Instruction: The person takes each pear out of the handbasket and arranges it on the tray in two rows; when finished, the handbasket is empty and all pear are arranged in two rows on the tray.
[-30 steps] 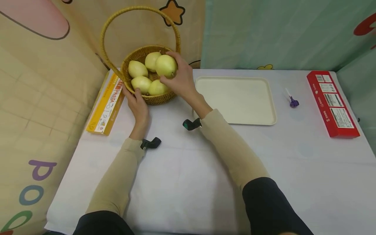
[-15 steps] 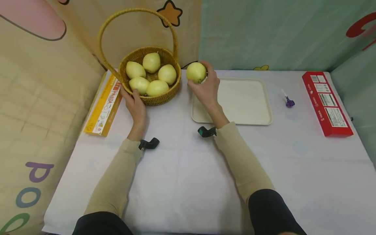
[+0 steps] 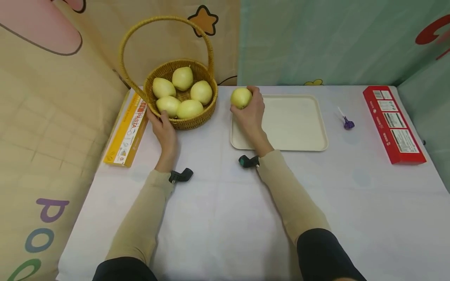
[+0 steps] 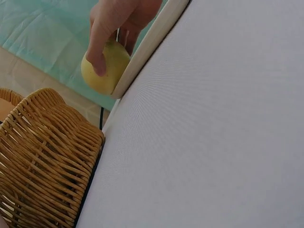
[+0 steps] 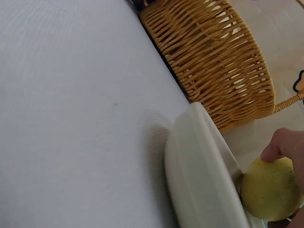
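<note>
In the head view, my right hand grips a yellow-green pear at the back left corner of a cream tray. The right wrist view has this pear right at the tray's rim, with the thumb over its top. My left hand holds the near left side of a round wicker basket, its thumb at the rim and the other fingers partly hidden below. Several similar pears lie inside the basket, beneath its tall hoop handle.
A yellow pasta box lies left of the basket. Right of the tray is a purple-wrapped lollipop, and a red box lies near the right table edge. Printed curtains hang behind the white-covered table.
My right hand has carried the pear out from above the basket, rightward to the tray's back left corner, and then lowered it. My left hand has stayed at the basket.
</note>
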Tool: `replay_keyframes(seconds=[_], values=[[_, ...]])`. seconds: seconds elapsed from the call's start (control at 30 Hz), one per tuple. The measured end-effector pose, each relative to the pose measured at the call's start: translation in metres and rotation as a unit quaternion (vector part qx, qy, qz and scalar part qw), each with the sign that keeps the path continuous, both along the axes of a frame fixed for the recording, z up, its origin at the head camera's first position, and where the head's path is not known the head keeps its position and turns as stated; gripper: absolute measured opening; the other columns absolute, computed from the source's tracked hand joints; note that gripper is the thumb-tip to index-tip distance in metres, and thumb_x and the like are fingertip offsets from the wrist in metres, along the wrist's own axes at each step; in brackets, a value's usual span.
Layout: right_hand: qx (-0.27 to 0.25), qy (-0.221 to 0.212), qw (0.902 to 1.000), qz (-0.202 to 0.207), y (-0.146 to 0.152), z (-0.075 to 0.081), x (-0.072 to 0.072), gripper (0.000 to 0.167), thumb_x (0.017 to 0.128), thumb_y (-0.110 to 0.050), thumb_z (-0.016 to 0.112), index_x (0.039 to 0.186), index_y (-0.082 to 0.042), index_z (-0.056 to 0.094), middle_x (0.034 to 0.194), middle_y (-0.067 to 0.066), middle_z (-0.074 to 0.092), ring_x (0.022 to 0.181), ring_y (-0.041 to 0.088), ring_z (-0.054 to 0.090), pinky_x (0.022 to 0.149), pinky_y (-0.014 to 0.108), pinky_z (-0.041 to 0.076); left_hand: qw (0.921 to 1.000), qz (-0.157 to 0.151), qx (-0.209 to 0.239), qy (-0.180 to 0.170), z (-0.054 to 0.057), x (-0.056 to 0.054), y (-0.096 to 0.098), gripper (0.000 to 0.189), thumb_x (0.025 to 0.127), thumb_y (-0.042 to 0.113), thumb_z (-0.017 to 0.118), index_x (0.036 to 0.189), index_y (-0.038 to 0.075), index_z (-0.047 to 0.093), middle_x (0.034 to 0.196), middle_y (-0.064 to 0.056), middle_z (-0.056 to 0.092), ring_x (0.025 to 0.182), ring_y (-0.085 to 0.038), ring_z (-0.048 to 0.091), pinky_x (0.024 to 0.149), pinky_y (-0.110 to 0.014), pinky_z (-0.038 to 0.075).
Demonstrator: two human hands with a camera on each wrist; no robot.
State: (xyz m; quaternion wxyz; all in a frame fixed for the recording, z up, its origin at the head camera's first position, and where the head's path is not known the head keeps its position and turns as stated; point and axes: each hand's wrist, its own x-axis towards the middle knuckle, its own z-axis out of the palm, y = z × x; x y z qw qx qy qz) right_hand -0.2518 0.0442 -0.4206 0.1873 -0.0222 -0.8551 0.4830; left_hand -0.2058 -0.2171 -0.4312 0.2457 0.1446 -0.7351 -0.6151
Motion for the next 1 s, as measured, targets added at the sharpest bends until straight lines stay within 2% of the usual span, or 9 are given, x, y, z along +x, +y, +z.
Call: replay_keyframes(seconds=[0.2,0.4,0.73,0.87,1.0], values=[[0.013,0.001,0.9998,0.014,0.002,0.006,-0.002,0.069,0.081,-0.02,0.08,0.141,-0.002,0.049,0.135,0.018,0.058,0.123,0.033,0.057,0.107,0.046,0.046,0.9999,-0.003,-0.006,0.008,0.003,-0.004,-0.001,0.071,0.109,0.033,0.043,0.17,0.018,0.011,0.176,0.002,0.022,0.156,-0.001,0.023,0.123,-0.013,0.018],[0.016,-0.041,0.9987,0.027,0.002,0.01,-0.001,0.076,0.086,-0.027,0.078,0.15,-0.003,0.045,0.14,0.019,0.054,0.126,0.034,0.054,0.109,0.048,0.044,0.9998,-0.002,-0.014,0.01,0.006,-0.002,-0.002,0.07,0.109,0.033,0.042,0.17,0.017,0.013,0.175,0.002,0.023,0.155,0.001,0.023,0.122,-0.012,0.018],[0.01,-0.097,0.9949,0.027,0.007,0.014,0.0,0.08,0.088,-0.027,0.075,0.156,-0.006,0.039,0.147,0.019,0.051,0.134,0.037,0.05,0.113,0.051,0.04,0.9999,0.0,-0.008,0.01,0.001,-0.001,-0.001,0.069,0.108,0.031,0.043,0.169,0.016,0.016,0.175,0.002,0.024,0.154,0.002,0.022,0.122,-0.011,0.017],[0.009,-0.093,0.9953,0.026,0.008,0.016,0.0,0.08,0.088,-0.026,0.074,0.156,-0.005,0.039,0.147,0.02,0.05,0.134,0.037,0.049,0.114,0.05,0.039,1.0,-0.002,-0.001,0.008,0.003,0.0,0.001,0.069,0.108,0.029,0.043,0.169,0.016,0.015,0.175,0.0,0.024,0.155,0.001,0.023,0.122,-0.011,0.017],[0.007,-0.081,0.9965,0.02,0.009,0.019,0.001,0.081,0.086,-0.026,0.074,0.155,-0.003,0.039,0.147,0.02,0.051,0.134,0.035,0.049,0.114,0.053,0.038,0.9999,-0.008,0.011,0.004,0.012,0.004,0.004,0.069,0.107,0.023,0.042,0.169,0.011,0.014,0.176,-0.005,0.022,0.157,-0.005,0.023,0.122,-0.011,0.017]])
